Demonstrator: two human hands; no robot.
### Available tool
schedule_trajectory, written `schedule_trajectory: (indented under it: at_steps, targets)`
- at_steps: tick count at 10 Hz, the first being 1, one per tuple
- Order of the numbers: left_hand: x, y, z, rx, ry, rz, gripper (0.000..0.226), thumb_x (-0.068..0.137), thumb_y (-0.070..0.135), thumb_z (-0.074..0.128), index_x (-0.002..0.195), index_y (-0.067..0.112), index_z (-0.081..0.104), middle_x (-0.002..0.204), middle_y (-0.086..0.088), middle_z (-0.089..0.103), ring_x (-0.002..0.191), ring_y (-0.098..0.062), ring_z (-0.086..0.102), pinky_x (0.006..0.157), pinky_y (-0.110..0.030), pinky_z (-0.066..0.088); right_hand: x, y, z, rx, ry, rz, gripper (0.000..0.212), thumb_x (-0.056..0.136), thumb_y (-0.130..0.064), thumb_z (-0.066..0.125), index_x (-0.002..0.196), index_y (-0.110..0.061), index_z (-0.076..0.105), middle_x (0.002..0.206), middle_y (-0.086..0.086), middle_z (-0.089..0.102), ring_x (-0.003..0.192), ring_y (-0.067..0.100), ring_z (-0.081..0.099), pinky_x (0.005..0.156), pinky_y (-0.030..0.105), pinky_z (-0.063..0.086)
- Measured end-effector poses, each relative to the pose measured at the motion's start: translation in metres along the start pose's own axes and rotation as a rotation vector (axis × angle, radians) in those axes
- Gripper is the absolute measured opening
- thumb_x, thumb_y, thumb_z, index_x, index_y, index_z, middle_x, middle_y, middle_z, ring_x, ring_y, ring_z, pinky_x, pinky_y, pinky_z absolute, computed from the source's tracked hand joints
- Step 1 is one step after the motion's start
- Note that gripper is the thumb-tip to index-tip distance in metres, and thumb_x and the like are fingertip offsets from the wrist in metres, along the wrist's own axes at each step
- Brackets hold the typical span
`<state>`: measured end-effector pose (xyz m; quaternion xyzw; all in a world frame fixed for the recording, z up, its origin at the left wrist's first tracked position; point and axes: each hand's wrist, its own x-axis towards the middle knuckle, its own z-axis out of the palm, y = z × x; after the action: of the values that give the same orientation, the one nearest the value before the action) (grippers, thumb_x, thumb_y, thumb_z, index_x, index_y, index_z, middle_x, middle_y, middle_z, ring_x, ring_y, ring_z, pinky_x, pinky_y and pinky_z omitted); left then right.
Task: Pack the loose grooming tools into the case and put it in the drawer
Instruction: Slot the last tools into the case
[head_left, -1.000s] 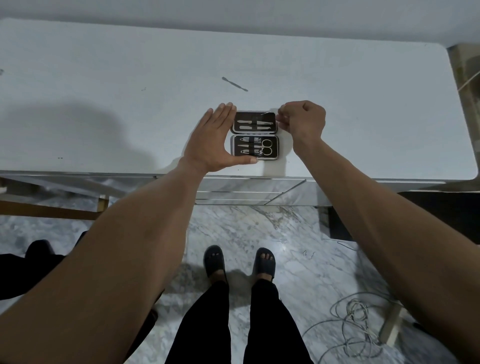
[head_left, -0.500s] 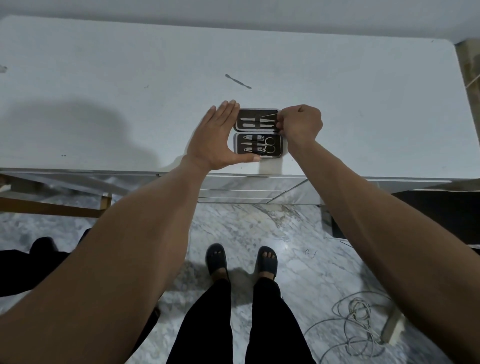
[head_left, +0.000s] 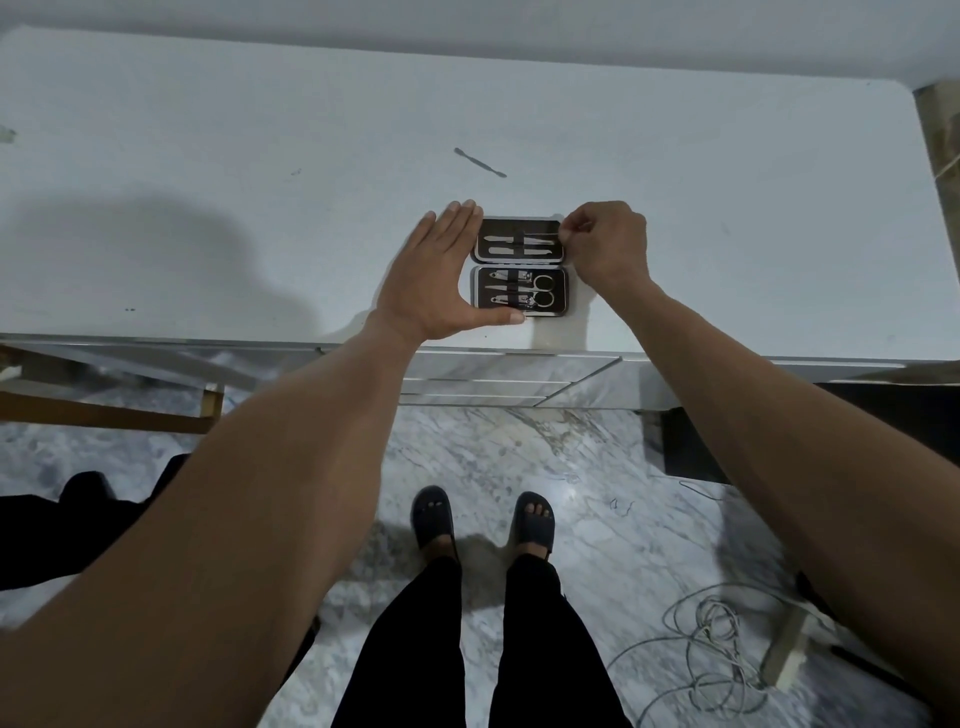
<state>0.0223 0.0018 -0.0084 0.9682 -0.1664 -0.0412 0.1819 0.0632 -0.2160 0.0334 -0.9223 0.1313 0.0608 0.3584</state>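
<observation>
One tool (head_left: 479, 162) lies outside case (head_left: 519, 266).

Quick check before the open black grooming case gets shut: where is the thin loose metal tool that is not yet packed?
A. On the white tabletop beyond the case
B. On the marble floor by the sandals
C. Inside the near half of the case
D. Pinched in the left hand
A: the thin loose metal tool lies alone on the white tabletop, beyond the open black grooming case and apart from both hands.
</observation>
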Motion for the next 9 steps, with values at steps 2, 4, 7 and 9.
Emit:
schedule_trajectory:
  at_steps: [2,4,7,9]
  targets:
    - [0.0001,0.0,0.0001,0.008,-0.003,0.0,0.141,0.066,0.103,0.046,0.167,0.008,0.015,0.175,-0.005,0.014,0.163,-0.017,0.008,0.133,-0.041,0.005,0.0037,0.0033,-0.0029,-0.093,-0.009,-0.084,0.013,0.086,-0.013,0.062,0.088,-0.016,0.075,0.09,0.005,0.073,0.084,0.019,0.065,0.075,0.027,0.049]
    - [0.0006,0.0002,0.0005,0.019,-0.004,-0.003,0.141,0.067,0.103,0.045,0.167,0.008,0.015,0.175,-0.005,0.014,0.163,-0.017,0.008,0.133,-0.04,0.004,0.0051,0.0013,0.0003,-0.172,-0.017,-0.169,0.015,0.085,-0.01,0.061,0.089,-0.014,0.075,0.09,0.008,0.074,0.09,0.024,0.066,0.079,0.031,0.052]
    - [0.0006,0.0,0.0003,0.014,-0.005,-0.003,0.141,0.067,0.102,0.047,0.167,0.008,0.014,0.175,-0.005,0.013,0.163,-0.016,0.006,0.133,-0.04,0.004,0.0062,0.0063,-0.0048,-0.145,0.001,-0.147,0.02,0.085,-0.007,0.055,0.088,-0.012,0.075,0.091,0.007,0.073,0.088,0.022,0.065,0.077,0.031,0.051]
    - [0.0007,0.0,0.0001,0.011,-0.003,-0.001,0.142,0.066,0.104,0.044,0.167,0.008,0.014,0.175,-0.005,0.014,0.163,-0.016,0.007,0.133,-0.04,0.004,0.0093,0.0097,-0.003,-0.113,-0.001,-0.125,0.017,0.086,-0.01,0.057,0.088,-0.012,0.074,0.09,0.006,0.073,0.083,0.02,0.063,0.07,0.023,0.039]
